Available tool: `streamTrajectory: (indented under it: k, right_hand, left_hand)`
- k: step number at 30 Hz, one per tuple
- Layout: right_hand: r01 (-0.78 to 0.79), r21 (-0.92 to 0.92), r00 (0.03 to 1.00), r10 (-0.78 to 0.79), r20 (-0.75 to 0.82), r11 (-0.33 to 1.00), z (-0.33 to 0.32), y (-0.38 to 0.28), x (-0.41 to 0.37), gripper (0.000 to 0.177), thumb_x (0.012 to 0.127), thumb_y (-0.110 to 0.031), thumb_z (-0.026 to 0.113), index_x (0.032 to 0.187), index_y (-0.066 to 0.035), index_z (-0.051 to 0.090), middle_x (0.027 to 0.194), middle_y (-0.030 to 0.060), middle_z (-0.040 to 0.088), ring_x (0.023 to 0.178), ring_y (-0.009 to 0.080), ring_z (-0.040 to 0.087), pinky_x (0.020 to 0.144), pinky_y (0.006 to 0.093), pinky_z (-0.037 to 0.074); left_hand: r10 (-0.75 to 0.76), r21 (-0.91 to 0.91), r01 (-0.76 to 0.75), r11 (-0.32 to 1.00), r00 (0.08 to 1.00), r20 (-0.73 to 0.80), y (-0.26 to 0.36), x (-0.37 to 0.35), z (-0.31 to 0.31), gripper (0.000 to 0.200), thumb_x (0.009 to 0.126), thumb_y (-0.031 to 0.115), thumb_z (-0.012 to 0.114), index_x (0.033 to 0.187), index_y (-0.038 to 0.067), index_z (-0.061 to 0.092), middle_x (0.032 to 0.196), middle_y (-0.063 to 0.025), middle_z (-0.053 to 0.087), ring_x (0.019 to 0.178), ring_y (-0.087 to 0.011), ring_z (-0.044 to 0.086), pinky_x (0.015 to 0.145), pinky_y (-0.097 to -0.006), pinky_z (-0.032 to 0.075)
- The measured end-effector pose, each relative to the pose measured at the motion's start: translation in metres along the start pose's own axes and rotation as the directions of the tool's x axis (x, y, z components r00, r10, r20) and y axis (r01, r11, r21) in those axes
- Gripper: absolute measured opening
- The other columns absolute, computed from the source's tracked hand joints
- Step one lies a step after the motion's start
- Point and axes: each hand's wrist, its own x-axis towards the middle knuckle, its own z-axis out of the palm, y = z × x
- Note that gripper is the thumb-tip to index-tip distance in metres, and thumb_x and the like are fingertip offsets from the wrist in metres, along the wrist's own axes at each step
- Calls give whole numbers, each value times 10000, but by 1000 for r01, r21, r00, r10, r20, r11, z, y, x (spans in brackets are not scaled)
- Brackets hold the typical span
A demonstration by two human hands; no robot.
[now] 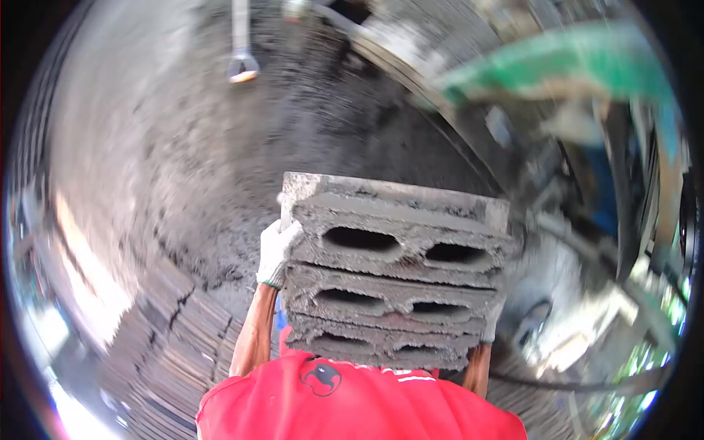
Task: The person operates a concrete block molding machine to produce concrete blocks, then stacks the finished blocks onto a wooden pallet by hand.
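Three wet grey hollow concrete blocks [396, 275] stand side by side on a flat board [396, 186], held in front of the red shirt. Each block shows two oblong holes. My left hand [279, 251], in a white glove with a green cuff, grips the board's left end. On the right side, my right hand [493, 319] is mostly hidden behind the blocks; only part of a glove and the wrist show, and its fingers are out of sight.
A large pile of dark grey mix [176, 139] lies ahead, with a shovel handle [241, 66] on it. Stacked boards [172, 330] are at the lower left. Green machinery [565, 62] stands at the upper right, blurred.
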Motion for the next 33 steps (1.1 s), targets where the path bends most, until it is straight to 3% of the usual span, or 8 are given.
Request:
streamTrajectory:
  k: [5,7,12,19,24,27,32,33]
  right_hand:
    - [187,-29,941,-170,294,982,74,-120,-54,295,904,-213,546,938,66,636,711,-14,575,662,70,456,564,301,386]
    - [292,-7,877,-265,401,956,116,-176,-61,298,904,-218,543,934,64,635,713,-15,575,663,71,456,565,302,386]
    - [468,98,674,-426,604,879,243,-304,-72,305,905,-230,536,926,58,633,717,-17,576,664,73,456,567,306,386]
    - [591,180,441,-502,744,786,442,-438,-85,315,906,-247,526,914,51,630,723,-20,578,666,77,455,570,312,386]
    - [638,211,321,-504,802,741,598,-537,-91,323,907,-259,519,906,45,628,727,-22,579,668,79,455,572,316,386]
    - [663,219,264,-498,826,716,687,-595,-115,328,908,-266,514,901,42,626,729,-24,579,668,81,454,574,318,386]
    - [714,300,103,-518,849,633,839,-675,-144,402,935,-353,467,903,17,618,709,-7,527,699,104,497,596,332,403]
    - [828,375,-47,-613,788,418,865,-676,-140,378,927,-338,465,922,7,621,774,1,554,754,113,515,647,333,420]
  left_hand:
    - [-135,-1,136,991,986,-95,137,-153,-196,351,835,273,746,1027,-7,658,883,-20,659,775,-77,572,688,-273,484]
    - [29,-114,-41,993,994,-107,172,-197,-254,413,824,286,751,1098,-6,654,983,-27,681,865,-93,606,770,-280,501]
    - [22,-200,-102,974,931,-365,199,-255,-358,429,792,311,772,1044,-21,666,875,-54,690,735,-118,636,677,-291,518]
    - [123,-343,-382,858,801,-585,218,-203,-492,506,741,340,806,956,-86,637,835,-107,684,700,-139,645,621,-296,525]
    - [39,-202,-306,930,629,-776,253,-140,-582,525,754,360,793,956,-98,637,814,-107,679,713,-137,638,622,-291,519]
    - [-19,-397,-441,805,649,-760,300,-150,-634,435,802,303,761,984,-76,647,838,-84,679,749,-107,624,630,-283,509]
    - [1,-364,-493,790,595,-804,368,-96,-759,354,812,278,743,929,-48,669,775,-39,664,680,-83,589,583,-290,495]
    - [-12,-369,-500,784,581,-813,376,-87,-786,354,812,278,743,929,-48,669,775,-39,664,680,-83,589,583,-290,495]
